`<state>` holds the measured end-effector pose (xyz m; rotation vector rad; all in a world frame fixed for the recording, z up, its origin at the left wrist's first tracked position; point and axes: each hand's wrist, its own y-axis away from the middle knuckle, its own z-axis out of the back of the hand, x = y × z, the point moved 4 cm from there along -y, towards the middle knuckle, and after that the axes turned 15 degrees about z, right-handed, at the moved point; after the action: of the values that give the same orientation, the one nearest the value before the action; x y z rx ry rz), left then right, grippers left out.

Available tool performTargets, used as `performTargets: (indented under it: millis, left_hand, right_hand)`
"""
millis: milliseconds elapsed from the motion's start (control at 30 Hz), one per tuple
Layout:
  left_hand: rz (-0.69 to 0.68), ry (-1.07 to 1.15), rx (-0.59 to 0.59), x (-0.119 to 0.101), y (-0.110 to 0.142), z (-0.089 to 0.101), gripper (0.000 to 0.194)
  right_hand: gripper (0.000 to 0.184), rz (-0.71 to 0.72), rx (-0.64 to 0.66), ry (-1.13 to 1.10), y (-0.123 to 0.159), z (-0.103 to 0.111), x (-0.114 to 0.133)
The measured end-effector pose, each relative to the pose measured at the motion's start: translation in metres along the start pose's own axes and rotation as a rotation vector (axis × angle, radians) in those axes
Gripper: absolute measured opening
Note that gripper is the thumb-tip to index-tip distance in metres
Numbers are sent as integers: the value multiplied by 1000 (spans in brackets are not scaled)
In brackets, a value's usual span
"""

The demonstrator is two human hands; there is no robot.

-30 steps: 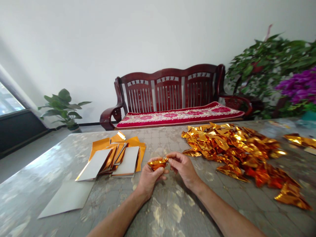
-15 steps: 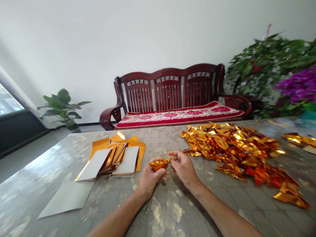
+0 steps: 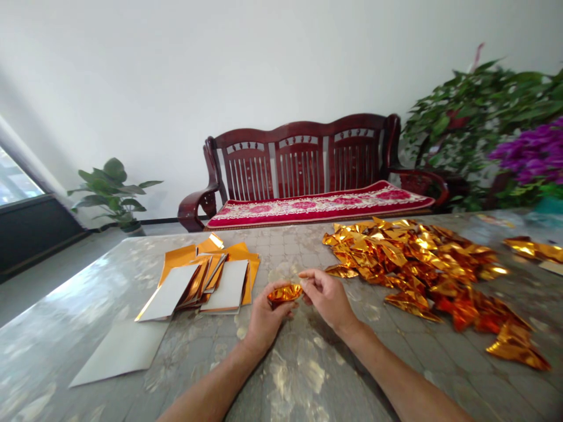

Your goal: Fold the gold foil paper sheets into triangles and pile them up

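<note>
My left hand [image 3: 267, 322] is closed round a folded gold-foil paper ingot [image 3: 285, 292], above the middle of the table. Its thumb lies along the near side of the ingot. My right hand [image 3: 331, 300] pinches the ingot's right tip between thumb and forefinger, with the other fingers curled. To the right lies a large heap of folded gold-foil ingots [image 3: 409, 258], some with an orange-red tint. On the left are loose stacks of foil paper sheets [image 3: 223, 287], some gold side up and some pale side up.
A single pale sheet [image 3: 121, 354] lies nearer the table's left edge. Clear plastic wrapping [image 3: 495, 224] and more gold foil [image 3: 534, 249] sit at the far right. Behind the patterned table [image 3: 303, 381] stands a dark wooden bench [image 3: 303, 161], with plants on both sides.
The ingot has turned in my left hand, showing its creased upper side more. My left thumb has shifted slightly down and left; my right hand stays at the tip.
</note>
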<state>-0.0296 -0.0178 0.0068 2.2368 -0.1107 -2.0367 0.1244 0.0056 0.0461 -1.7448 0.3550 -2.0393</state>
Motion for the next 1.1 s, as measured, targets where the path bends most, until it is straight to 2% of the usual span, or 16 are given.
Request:
performTargets:
  millis: [167,233,333,433,533,600,933,1100]
  left_hand:
    - [-137,-270,-30,-1,1,4,33]
    - [-167,-377,-60,-5,2,5,37]
    - [-192,-550,-164,-17,6,9,49]
    - [-198,-647,-249,-28,10,13,42]
    - [-139,-624,-232,-28,9,14,35]
    - [-99,-588,-218,-24,6,14,33]
    - [-133,-474,-219,-15,-1,19,21]
    - [-17,-346,-185,-6,-5,18,21]
  right_hand:
    - [26,127,35,189,-1,1,0]
    - [29,167,27,248,-1,2,-1]
    - [31,226,-18,365,-1,7,-2]
    - [30,300,-56,467,-2,11,-1]
    - [28,387,-53,491,-1,9,3]
    - [30,395,-40,494,0,8,4]
    - [30,211,165,488,2,-2,-3]
    - [27,187,299,525,4,-8,-5]
